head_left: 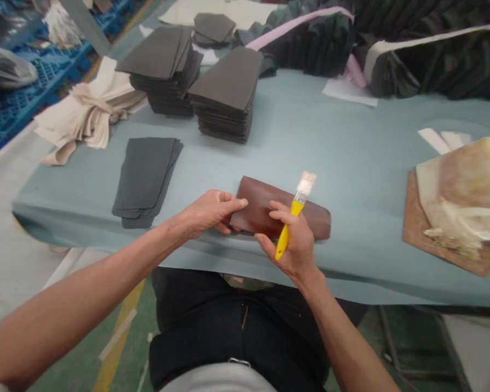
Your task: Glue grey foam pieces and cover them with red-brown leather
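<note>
A brown leather-like piece (265,204), smooth and slightly curved, lies near the table's front edge. My left hand (214,212) pinches its left end between thumb and fingers. Held in my right hand (296,245) is a paintbrush (297,207) with a yellow handle, its pale bristles pointing up and away from me. The fingertips of that hand are over the front part of the brown piece; whether they touch it I cannot tell. To the left of my left hand lies a small fanned pile of dark grey sheets (145,177).
Two tall stacks of dark pieces (224,81) (159,54) stand farther back on the blue-green table (330,141). Tied beige cloth strips (81,117) lie at left. A stained container (469,179) sits on a brown board (416,228) at right. Strapped dark bundles (310,43) line the back.
</note>
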Motion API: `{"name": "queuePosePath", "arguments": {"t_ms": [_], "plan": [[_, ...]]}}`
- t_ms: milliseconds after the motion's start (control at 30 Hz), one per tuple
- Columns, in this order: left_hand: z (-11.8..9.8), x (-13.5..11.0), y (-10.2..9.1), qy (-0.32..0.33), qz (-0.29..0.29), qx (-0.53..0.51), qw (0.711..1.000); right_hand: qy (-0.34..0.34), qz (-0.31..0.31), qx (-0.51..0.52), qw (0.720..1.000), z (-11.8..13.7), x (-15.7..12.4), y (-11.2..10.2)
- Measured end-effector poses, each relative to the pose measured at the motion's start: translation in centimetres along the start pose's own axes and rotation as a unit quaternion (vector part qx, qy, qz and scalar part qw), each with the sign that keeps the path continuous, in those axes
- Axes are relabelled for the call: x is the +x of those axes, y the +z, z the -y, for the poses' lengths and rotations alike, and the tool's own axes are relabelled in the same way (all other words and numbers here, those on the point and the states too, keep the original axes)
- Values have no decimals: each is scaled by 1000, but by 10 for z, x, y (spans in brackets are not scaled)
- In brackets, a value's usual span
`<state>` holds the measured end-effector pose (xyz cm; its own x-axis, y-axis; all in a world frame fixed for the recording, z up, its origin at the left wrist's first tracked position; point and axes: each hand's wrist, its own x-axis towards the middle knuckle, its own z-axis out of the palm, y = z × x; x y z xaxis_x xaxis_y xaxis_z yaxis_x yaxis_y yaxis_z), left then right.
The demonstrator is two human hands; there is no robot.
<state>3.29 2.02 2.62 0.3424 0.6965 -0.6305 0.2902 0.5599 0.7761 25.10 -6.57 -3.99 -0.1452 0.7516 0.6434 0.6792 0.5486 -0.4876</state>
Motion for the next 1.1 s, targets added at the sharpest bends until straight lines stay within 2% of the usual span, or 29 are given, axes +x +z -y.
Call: {"name": "queuePosePath", "arguments": {"t_ms": [400, 733, 933, 1100], "plan": [[-8, 22, 14, 33, -16, -101, 994, 5, -46, 10, 999, 4, 2, 5], [-21, 12, 19, -18, 27, -137, 990, 4, -68, 21, 997, 4, 4, 6], [-16, 11, 20, -9, 8, -157, 987, 8, -98, 8, 995, 4, 0, -18], [-14, -1, 27, 23, -1, -176, 984, 69, -149, -51, 985, -10, -17, -53]]}}
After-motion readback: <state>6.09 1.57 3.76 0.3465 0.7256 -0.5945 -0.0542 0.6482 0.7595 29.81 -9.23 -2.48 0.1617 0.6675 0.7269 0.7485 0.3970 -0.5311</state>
